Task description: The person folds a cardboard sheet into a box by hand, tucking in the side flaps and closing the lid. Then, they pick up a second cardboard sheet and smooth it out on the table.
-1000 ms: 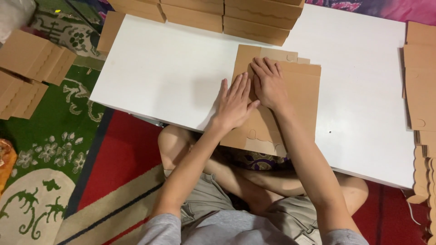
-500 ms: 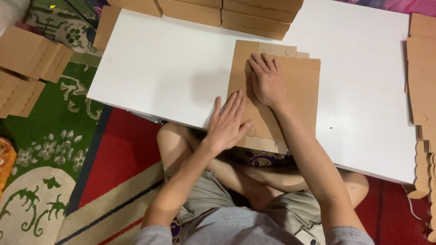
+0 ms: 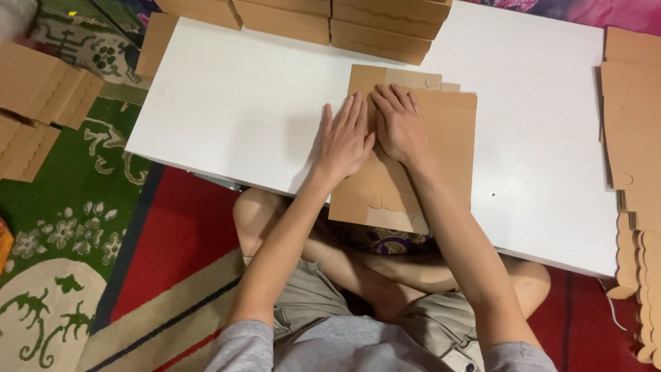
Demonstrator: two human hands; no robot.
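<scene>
Since half a second ago, the left hand point(image 3: 346, 138) has slid up from the near edge of the cardboard sheet point(image 3: 441, 148) and now lies flat beside the right hand point(image 3: 399, 122), thumb against thumb. The right hand has stayed where it was, pressing on the upper middle of the sheet.

Both hands are palm down with the fingers point(image 3: 394, 96) straight and close together; they press on the cardboard and grip nothing. The left hand rests on the sheet's left edge, its outer fingers partly over the bare white worktop point(image 3: 234, 103).

The cardboard sheet is flat, brown and die-cut, with small tabs at its far end and wavy cut lines near its close end. It lies on the worktop in front of the person, and its near end hangs a little past the worktop's front edge, above the person's crossed legs.

Beyond the sheet, at the far edge of the worktop, stands a row of folded brown boxes point(image 3: 330, 21). To the right of the sheet, at the worktop's right edge, lies a stack of flat cardboard pieces point(image 3: 633, 124) with scalloped edges. To the left of the worktop, on the green patterned rug point(image 3: 76, 200), lie more folded boxes point(image 3: 41, 89). A red carpet point(image 3: 186, 234) shows under the worktop's near edge.
</scene>
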